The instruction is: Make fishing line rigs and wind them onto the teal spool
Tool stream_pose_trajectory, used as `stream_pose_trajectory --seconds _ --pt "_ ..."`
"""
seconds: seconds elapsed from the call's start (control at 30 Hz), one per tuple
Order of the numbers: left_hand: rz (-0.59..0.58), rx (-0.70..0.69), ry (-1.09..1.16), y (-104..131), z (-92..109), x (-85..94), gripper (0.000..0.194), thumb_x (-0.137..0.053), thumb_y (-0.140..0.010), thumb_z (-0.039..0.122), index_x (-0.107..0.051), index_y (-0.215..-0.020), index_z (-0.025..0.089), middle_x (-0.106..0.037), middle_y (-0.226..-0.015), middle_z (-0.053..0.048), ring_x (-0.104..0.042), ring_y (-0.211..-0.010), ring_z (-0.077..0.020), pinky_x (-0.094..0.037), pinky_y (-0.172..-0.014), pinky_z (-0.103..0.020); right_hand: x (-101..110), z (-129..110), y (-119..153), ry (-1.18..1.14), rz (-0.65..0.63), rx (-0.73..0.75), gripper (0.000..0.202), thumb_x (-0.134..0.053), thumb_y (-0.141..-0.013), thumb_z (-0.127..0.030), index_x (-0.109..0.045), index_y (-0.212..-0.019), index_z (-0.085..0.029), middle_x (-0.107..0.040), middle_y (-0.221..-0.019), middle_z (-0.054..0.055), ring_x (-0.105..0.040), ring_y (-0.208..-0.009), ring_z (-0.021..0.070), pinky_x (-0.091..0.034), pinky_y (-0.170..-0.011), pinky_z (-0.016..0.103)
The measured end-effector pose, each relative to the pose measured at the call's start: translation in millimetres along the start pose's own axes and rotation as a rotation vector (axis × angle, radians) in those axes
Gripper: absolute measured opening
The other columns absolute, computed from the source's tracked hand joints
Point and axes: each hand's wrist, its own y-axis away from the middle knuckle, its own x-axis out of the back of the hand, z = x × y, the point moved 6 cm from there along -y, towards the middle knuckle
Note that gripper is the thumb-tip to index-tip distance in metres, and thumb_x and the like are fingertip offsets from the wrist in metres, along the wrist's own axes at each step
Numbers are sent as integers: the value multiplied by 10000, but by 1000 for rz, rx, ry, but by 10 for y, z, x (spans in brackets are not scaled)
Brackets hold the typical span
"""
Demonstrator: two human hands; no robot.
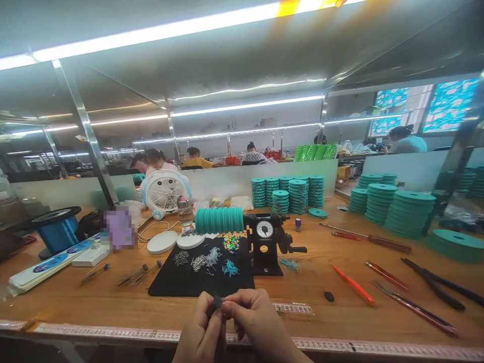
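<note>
Blue line, glossy and tightly wound, fills a black-flanged spool (56, 234) well left of the black mat (166, 286); between them lie a flat white box (91, 253) and thin wiry pieces (138, 275); by the mat's back left corner sits a smooth round white dish (162, 243), and next to it, at the back edge, a second dish (190, 243) holds grey lumps (190, 232); a clear jar (184, 209) stands behind these, its contents too small to tell; loose heaps run rightward on the mat: dark grey bits (181, 258), shiny silver bits (198, 262), translucent pale bits (214, 257), turquoise strands (230, 268) and round many-coloured beads (231, 244); in front of the mat, the left hand (204, 325) has its grip pinching a small dark lump (218, 301); the right hand (255, 315) has its grip pinched on the same lump's right side; ribbed teal discs (219, 221) line the axle of a black metal winder (264, 262) at the mat's right edge; farther right, a matte black oval piece (329, 296) lies on the wooden surface (310, 277).
</note>
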Motion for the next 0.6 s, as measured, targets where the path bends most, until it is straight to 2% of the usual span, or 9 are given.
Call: stream_pose_trajectory --seconds 0.07,0.2,0.3,0.37,0.4,0.47,0.53,0.6 --pt "48 17 66 3 -28 -6 354 -560 -798 549 -478 -698 219 -478 -563 51 -434 -554 -122 -369 -551 -243 7 22 18 95 9 76 305 -645 -716 -419 -690 -659 -123 -612 -603 35 -493 -508 112 -385 -492 229" --pt "86 136 223 -16 -196 -55 300 -585 -768 487 -454 -716 223 -455 -556 70 -439 -500 -98 -365 -505 -223 19 122 51 338 134 294 356 -535 -818 -450 -633 -636 -160 -614 -653 43 -563 -653 164 -403 -628 257" --pt "41 214 236 -32 -287 -110 285 -493 -783 501 -380 -723 246 -399 -455 102 -368 -355 -85 -290 -388 -218 -1 272 35 406 175 334 389 -503 -827 -484 -594 -614 -171 -584 -630 32 -540 -617 158 -381 -613 259" --pt "49 214 188 -62 -284 -52 283 -449 -785 510 -347 -717 255 -375 -430 113 -335 -309 -85 -258 -348 -219 21 338 17 389 194 332 408 -499 -816 -517 -583 -612 -174 -562 -610 23 -514 -590 154 -371 -590 257" --pt "76 202 155 -89 -266 29 282 -432 -790 514 -338 -719 258 -370 -439 116 -333 -308 -86 -263 -342 -220 48 357 10 370 209 321 415 -498 -812 -532 -580 -614 -176 -553 -606 19 -503 -583 152 -367 -584 256" --pt "160 161 67 -177 -208 303 272 -393 -812 513 -342 -734 258 -390 -487 109 -380 -350 -96 -315 -369 -227 122 382 -2 320 241 277 421 -502 -798 -557 -579 -630 -179 -539 -605 11 -488 -584 153 -363 -578 252" --pt "240 129 -58 -304 -140 684 261 -391 -824 490 -375 -731 247 -471 -549 73 -484 -448 -122 -358 -423 -239 190 399 -12 279 256 218 427 -513 -778 -581 -575 -641 -181 -523 -597 4 -480 -596 156 -362 -580 248" --pt "252 158 -191 -454 -97 1075 207 -487 -792 407 -445 -716 219 -591 -667 4 -589 -616 -172 -400 -484 -261 211 401 -20 262 237 185 444 -514 -761 -609 -569 -643 -184 -506 -583 -2 -472 -596 158 -361 -581 248"
